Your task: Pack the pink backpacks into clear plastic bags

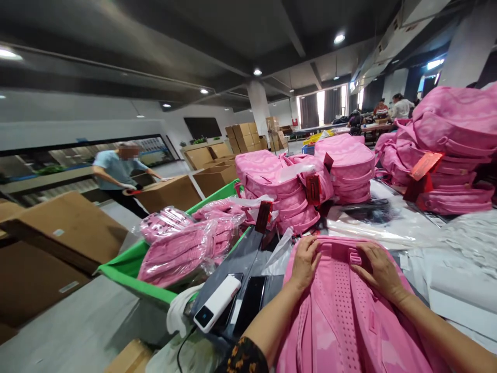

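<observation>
A pink backpack point(339, 311) lies in front of me with its perforated back panel and shoulder straps facing up. At its upper left corner, my left hand point(306, 261) is closed on the edge, fingers bent over the fabric. My right hand point(379, 269) grips the upper right part, its thumb on a shoulder strap by a pink plastic buckle point(354, 256). Parts of the fingertips are hidden by the fabric folds. Just beyond the hands stand stacked pink backpacks point(272, 178) with red tags point(312, 189).
A green-rimmed bin point(132, 282) on the left holds plastic-wrapped pink backpacks point(182, 254). A white power bank point(217, 303) and a black phone point(250, 303) lie beside my left forearm. A co-worker point(118, 171) leans over cardboard boxes point(169, 194). More backpacks point(454, 134) are piled at right.
</observation>
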Tool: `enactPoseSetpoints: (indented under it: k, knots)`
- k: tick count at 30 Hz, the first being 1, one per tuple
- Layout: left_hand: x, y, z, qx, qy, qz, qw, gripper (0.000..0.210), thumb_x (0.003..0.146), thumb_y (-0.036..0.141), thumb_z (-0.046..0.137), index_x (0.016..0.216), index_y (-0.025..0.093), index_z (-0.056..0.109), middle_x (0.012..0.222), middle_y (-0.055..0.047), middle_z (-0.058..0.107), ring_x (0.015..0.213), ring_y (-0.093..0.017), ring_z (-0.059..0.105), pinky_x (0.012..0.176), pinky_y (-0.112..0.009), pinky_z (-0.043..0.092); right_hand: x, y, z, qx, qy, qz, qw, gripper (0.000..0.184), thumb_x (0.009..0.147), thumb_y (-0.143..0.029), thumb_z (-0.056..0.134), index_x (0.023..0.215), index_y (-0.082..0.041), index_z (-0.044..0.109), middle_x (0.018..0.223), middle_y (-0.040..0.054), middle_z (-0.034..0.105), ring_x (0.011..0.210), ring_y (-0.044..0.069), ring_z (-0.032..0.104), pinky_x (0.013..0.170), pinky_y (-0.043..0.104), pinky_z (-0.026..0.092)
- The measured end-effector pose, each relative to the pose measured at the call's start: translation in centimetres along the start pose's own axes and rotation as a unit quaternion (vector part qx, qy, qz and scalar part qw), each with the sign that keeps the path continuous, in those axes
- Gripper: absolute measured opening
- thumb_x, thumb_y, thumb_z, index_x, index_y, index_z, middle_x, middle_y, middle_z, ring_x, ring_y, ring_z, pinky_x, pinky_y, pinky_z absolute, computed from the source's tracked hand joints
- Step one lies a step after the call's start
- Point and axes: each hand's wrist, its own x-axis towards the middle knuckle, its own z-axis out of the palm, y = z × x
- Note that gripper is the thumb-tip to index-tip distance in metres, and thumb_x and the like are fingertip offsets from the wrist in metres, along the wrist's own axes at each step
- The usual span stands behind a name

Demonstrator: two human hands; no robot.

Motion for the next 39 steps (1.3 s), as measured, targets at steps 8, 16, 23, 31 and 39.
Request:
enactPoseSetpoints:
  k: [8, 16, 23, 31, 39]
  knots:
    - [-3.3, -1.5, 0.3, 0.134, -0.156, 0.104, 0.973, 0.022, 0.100, 0.019, 0.054, 0.120, 0.017, 0.064, 0.116, -0.010, 0.068, 0.109, -0.025, 0.061, 0.100, -0.042, 0.052, -3.0, -1.3, -1.6, -0.040, -0.116, -0.045, 0.991, 0.035, 0.098, -0.042, 0.053, 0.123, -0.018, 0.059, 0.115, 0.0141, 0.069, 0.105, 0.029, 0.064, 0.093, 0.044, 0.051]
    - [5.2, -4.7, 4.8, 0.178, -0.285, 0.003, 0.942, 0.028, 0.105, 0.022, 0.039, 0.109, 0.012, 0.066, 0.112, -0.015, 0.066, 0.112, -0.027, 0.059, 0.106, -0.045, 0.044, 4.4, 2.0, 3.3, -0.069, -0.324, 0.110, 0.937, 0.038, 0.097, -0.054, 0.052, 0.106, -0.019, 0.064, 0.106, 0.0117, 0.073, 0.094, 0.027, 0.068, 0.077, 0.035, 0.048]
    - [2.5, 0.2, 4.2, 0.156, -0.302, -0.068, 0.938, 0.073, 0.100, 0.067, 0.038, 0.161, 0.027, 0.029, 0.159, -0.017, 0.042, 0.149, -0.038, 0.036, 0.117, -0.057, 0.035, 6.6, 1.9, 5.2, -0.127, -0.312, 0.179, 0.924, 0.051, 0.093, -0.067, 0.054, 0.100, -0.017, 0.065, 0.090, 0.0154, 0.073, 0.082, 0.032, 0.070, 0.068, 0.037, 0.047]
    - [0.3, 3.6, 5.7, 0.094, -0.258, -0.167, 0.947, 0.075, 0.096, 0.073, 0.043, 0.158, 0.031, 0.038, 0.170, -0.015, 0.023, 0.160, -0.036, 0.008, 0.125, -0.064, 0.010, 5.9, -0.3, 2.3, -0.125, -0.306, 0.111, 0.937, 0.026, 0.091, -0.025, 0.062, 0.116, -0.020, 0.068, 0.123, 0.0104, 0.070, 0.114, 0.025, 0.065, 0.095, 0.033, 0.047]
    - [-1.7, 3.0, 6.6, 0.117, -0.156, -0.155, 0.969, 0.067, 0.097, 0.069, 0.046, 0.151, 0.031, 0.050, 0.166, -0.017, 0.034, 0.158, -0.037, 0.020, 0.125, -0.064, 0.019, 8.8, 5.3, -0.1, -0.184, -0.309, 0.157, 0.920, 0.033, 0.076, -0.026, 0.076, 0.107, -0.020, 0.065, 0.103, 0.0093, 0.069, 0.094, 0.027, 0.066, 0.070, 0.031, 0.043]
